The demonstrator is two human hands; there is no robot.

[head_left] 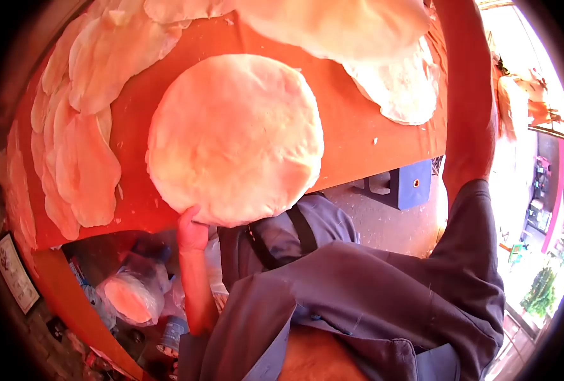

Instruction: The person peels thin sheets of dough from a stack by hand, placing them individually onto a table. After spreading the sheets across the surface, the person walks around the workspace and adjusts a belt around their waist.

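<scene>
While the near rim of a round dough sheet is touched by the left hand, its thumb on top, the pinch cannot be told, its fingers being hidden. The sheet is laid overhanging the orange table's near edge. Beyond, more sheets are overlapped. The right hand is cut off, its grip unknown.
</scene>
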